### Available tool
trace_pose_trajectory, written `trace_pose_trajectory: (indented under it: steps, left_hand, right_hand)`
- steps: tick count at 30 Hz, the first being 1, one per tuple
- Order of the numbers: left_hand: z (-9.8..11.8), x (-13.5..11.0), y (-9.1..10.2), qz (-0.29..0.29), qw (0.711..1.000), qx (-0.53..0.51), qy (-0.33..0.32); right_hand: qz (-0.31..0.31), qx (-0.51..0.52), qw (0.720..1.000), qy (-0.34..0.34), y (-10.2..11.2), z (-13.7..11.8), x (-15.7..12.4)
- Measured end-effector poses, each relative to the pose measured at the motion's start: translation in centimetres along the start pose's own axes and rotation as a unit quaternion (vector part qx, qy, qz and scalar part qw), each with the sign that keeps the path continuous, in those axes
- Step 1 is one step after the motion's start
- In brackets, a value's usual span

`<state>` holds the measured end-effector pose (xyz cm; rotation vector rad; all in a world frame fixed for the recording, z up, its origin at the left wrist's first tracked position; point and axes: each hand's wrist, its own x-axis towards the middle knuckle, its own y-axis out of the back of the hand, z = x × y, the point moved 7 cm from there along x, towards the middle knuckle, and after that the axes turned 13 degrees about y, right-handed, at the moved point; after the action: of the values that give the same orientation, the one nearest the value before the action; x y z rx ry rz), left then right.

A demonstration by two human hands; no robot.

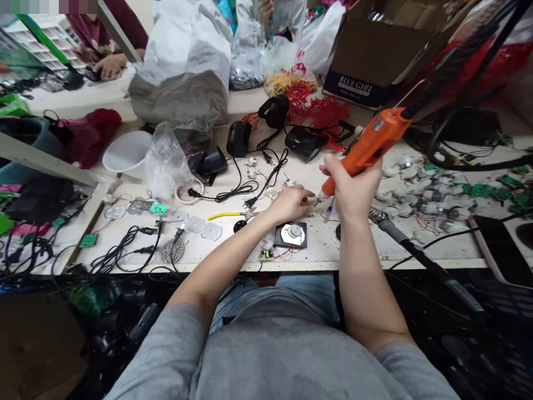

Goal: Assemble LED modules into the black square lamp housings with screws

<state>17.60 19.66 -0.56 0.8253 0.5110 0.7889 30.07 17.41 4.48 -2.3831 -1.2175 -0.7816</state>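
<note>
My right hand (353, 186) is wrapped round an orange glue gun (370, 145), its nozzle pointing down-left at the table. My left hand (291, 204) rests on the table just left of the nozzle, fingers pinched on a small part I cannot make out. In front of the hands lies a black square plate with a silver disc (291, 234), and beside it a small green circuit board (265, 255) with red wires.
Yellow-handled pliers (233, 214), black adapters with cables (239, 139), metal discs (195, 225), a white bowl (125, 153), a tape roll (189, 191). Many small parts and green boards (437, 191) on the right. Cardboard box (375, 50) and grey bags (185, 61) behind. Another person's hands (108, 64) far left.
</note>
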Motion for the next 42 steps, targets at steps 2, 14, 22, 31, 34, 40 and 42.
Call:
trace_pose_trajectory:
  steps: [2,14,22,31,34,40,42]
  left_hand:
    - [-0.2,0.1,-0.4,-0.026,1.000,0.014,0.006]
    - [-1.4,-2.9,2.2,-0.009,0.999,-0.007,0.041]
    - [-1.6,-10.5,0.8,0.057,0.995,-0.073,-0.020]
    - [-3.0,-10.9,-0.9,0.167,0.981,-0.100,0.024]
    - [-3.3,-10.7,-1.3,0.131,0.984,-0.119,0.020]
    - [-2.9,-10.7,-1.5,0.109,0.989,-0.101,0.017]
    - [-2.8,-10.7,-1.5,0.109,0.989,-0.100,0.018]
  right_hand:
    - [0.022,0.031,0.999,-0.009,-0.8,-1.5,-1.1]
    - [-0.075,0.152,0.985,-0.030,-0.5,-5.8,-3.1]
    - [-0.040,0.238,0.968,-0.069,-0.2,-7.0,-5.0]
    - [-0.056,0.319,0.942,-0.089,-1.0,-7.1,-6.3]
    - [-0.039,0.325,0.941,-0.083,-0.8,-7.0,-6.2]
    - [-0.113,0.260,0.952,-0.117,-1.0,-6.2,-6.6]
    - [-0.110,0.241,0.957,-0.119,-0.9,-5.9,-6.6]
